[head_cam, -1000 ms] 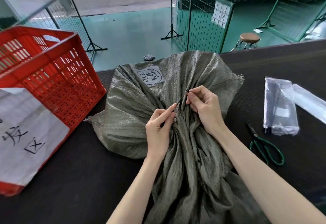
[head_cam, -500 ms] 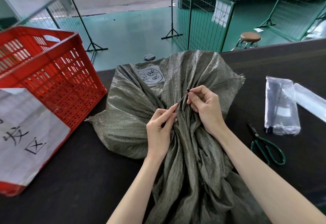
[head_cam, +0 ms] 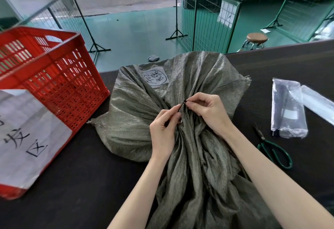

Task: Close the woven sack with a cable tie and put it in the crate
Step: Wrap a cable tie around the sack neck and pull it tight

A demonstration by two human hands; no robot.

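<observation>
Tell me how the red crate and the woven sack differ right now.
The red crate is rigid, perforated plastic standing upright; the woven sack is soft grey-green fabric, slumped and gathered at its neck. The crate stands untouched at the left; the sack is worked by both hands. Both rest on the dark table.

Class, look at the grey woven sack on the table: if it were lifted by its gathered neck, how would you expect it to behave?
The sack would likely sag and change shape, since its cloth lies in loose folds. Its rounded, filled body suggests some weight, though the contents are hidden. The neck may slip open, as the cable tie is only pinched between the left hand and right hand.
</observation>
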